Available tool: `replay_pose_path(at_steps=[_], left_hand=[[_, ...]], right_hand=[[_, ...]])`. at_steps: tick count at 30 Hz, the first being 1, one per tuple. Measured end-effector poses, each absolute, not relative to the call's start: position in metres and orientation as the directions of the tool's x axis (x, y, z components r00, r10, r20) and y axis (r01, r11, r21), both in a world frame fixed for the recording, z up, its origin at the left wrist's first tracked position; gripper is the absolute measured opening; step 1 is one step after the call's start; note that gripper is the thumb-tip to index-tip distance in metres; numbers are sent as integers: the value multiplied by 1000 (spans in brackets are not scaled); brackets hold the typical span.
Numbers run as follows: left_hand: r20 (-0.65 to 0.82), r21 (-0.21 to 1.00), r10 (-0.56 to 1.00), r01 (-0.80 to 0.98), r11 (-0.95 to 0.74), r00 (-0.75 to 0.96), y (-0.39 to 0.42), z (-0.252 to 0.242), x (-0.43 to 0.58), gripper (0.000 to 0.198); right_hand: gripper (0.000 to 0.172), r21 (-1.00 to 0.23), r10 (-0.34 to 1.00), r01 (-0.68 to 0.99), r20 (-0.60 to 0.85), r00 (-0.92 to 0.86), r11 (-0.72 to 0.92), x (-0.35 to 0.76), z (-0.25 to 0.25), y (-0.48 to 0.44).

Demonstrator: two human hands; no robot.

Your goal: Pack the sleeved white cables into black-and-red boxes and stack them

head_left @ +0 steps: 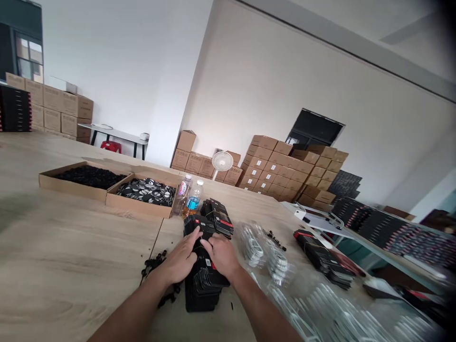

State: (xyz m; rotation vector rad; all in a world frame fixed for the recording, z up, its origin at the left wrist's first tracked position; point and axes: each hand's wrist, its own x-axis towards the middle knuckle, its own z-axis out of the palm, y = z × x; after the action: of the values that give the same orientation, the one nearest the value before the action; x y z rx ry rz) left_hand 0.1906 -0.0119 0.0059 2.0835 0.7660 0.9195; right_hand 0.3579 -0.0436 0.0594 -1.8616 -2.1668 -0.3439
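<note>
Both of my hands rest on a long row of flat black packets with red corners (203,285) lying on the wooden table (71,266). My left hand (181,260) lies on the row's left side, fingers curled over the top packets. My right hand (223,254) presses on the right side, fingers bent down onto the same row. Another stack of the black packets (218,216) stands just beyond my fingers. Small black parts (154,262) lie scattered left of my left wrist.
Two shallow cardboard trays (142,205) of dark pieces sit at the left rear, two bottles (188,197) beside them. Clear bags of white items (270,259) spread at right, with more black packets (320,256). Cardboard boxes (285,171) and a fan (222,161) stand behind.
</note>
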Motion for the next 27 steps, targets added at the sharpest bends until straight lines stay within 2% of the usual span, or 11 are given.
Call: replay_pose_path(at_steps=[4, 7, 10, 13, 19, 24, 27], left_hand=[[367, 785, 743, 242, -571, 560, -11, 4, 192, 76], [392, 757, 728, 253, -603, 562, -12, 2, 194, 61], [423, 723, 709, 262, -640, 564, -13, 0, 198, 48], [433, 705, 709, 281, -651, 557, -15, -3, 201, 50], [445, 694, 698, 276, -665, 561, -16, -7, 202, 55], [421, 715, 710, 276, -643, 564, -15, -6, 201, 56], [393, 732, 712, 270, -625, 582, -16, -5, 201, 57]], right_hand=[[49, 20, 932, 990, 335, -140, 142, 355, 62, -76], [42, 10, 903, 980, 387, -186, 198, 355, 49, -125], [34, 90, 778, 937, 534, -331, 336, 364, 22, -169], [39, 180, 586, 854, 658, -474, 488, 377, -10, -190], [36, 204, 475, 809, 721, -505, 551, 354, -58, -184], [37, 258, 495, 776, 646, -581, 575, 328, -66, -177], [23, 184, 674, 870, 566, -475, 458, 352, -41, -184]])
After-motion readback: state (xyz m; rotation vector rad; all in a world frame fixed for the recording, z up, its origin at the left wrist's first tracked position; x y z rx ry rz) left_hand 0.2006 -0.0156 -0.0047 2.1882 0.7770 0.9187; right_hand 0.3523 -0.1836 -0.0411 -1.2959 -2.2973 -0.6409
